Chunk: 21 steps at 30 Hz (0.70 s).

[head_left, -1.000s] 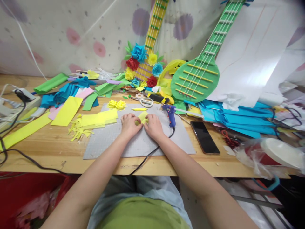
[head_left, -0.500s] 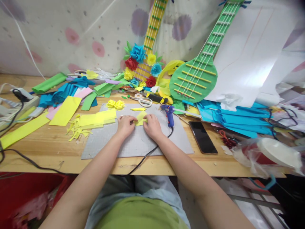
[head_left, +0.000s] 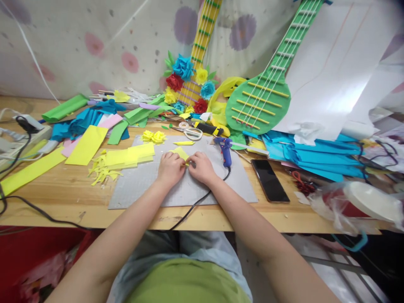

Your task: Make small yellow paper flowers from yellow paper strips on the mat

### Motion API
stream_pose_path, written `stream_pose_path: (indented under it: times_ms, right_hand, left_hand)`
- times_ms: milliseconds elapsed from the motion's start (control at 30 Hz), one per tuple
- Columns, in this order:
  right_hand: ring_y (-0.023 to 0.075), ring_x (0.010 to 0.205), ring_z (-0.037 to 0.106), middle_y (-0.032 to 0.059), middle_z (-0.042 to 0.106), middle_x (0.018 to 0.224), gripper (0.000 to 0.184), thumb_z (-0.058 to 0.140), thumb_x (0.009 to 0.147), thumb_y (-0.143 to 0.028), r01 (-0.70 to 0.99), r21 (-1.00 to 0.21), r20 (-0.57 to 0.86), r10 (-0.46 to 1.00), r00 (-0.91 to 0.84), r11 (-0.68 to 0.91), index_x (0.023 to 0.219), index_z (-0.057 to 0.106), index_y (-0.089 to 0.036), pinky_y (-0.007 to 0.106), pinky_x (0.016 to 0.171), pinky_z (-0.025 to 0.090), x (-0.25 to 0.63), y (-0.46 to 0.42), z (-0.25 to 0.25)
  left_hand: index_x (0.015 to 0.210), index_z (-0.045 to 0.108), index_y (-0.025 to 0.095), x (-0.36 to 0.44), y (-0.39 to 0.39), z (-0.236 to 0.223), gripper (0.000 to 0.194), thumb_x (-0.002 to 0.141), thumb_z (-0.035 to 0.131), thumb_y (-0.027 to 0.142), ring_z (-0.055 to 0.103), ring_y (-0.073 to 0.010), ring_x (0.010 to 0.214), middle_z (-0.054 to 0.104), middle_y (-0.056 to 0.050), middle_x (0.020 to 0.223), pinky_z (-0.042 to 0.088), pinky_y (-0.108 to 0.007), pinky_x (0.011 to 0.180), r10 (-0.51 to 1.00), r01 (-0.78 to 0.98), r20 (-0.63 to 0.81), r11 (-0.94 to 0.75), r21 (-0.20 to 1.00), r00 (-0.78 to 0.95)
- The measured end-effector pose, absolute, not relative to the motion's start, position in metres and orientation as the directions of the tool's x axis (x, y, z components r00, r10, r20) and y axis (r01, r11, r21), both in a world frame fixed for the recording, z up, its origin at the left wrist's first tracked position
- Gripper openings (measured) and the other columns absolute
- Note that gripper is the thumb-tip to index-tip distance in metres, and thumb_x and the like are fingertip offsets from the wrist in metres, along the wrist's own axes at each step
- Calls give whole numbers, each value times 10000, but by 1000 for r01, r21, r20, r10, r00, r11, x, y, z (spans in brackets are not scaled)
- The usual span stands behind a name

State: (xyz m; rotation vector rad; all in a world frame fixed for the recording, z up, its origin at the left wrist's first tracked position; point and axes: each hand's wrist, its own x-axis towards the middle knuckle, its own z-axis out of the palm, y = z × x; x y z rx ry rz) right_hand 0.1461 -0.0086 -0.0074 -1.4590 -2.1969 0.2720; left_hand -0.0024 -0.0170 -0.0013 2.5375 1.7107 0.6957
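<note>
Over the grey board (head_left: 139, 189), my left hand (head_left: 171, 167) and my right hand (head_left: 200, 167) meet at a small piece of yellow crepe paper (head_left: 180, 152). Both hands have their fingers closed on its near edge, which they partly hide. Behind the paper lies a narrow yellow paper piece (head_left: 184, 143). Stacked yellow paper strips (head_left: 129, 156) lie left of my left hand, with yellow paper flowers (head_left: 153, 136) above them. A blue glue gun (head_left: 224, 150) stands right of my right hand, its black cord passing under my right forearm.
Scissors (head_left: 193, 134) and a yellow-black cutter (head_left: 206, 128) lie behind the board. A phone (head_left: 269, 180) is at the right, near a plastic-wrapped cup (head_left: 362, 202). A green paper instrument (head_left: 259, 105) and a flowered yellow one (head_left: 189, 90) lean at the back. A power strip (head_left: 30, 141) sits left.
My hands have come closer together, the left one moving right. The yellow paper is now pinched along its near edge, and less of it shows.
</note>
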Motion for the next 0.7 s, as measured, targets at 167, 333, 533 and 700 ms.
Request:
stream_pose_path:
  times_ms: [167,333,533,700]
  right_hand:
    - [186,888,481,49,586,876,212,528,744,-204,816,-436,241,922,-302,381,899,672,-196,290,806,371,146,-13,3]
    - [172,869,491,42,609,847,220,509,771,-197,798,-462,244,920,-307,388,892,692,-200,272,785,362,149,-11,2]
    - [136,793,496,25,591,747,243,472,840,-266,760,-544,214,934,-286,357,774,696,-196,250,749,352,151,-3,-5]
    - [140,773,497,23,586,742,183,599,770,-346,756,-560,213,941,-264,339,820,692,-196,249,723,359,149,-2,-6]
  left_hand:
    - [792,676,245,-13,-12,-1,129,720,569,242,520,-199,917,660,-15,888,343,-361,855,913,825,286,-391,407,291]
    - [907,663,237,-20,-8,-1,199,725,582,242,556,-177,848,684,1,804,350,-342,858,927,786,257,-371,495,275]
    - [923,642,217,-14,-7,-3,215,722,593,275,553,-187,834,690,5,769,361,-348,853,960,794,226,-267,546,168]
    - [972,607,199,-10,-6,-4,286,701,607,289,569,-189,822,691,4,764,372,-344,830,971,802,219,-204,561,94]
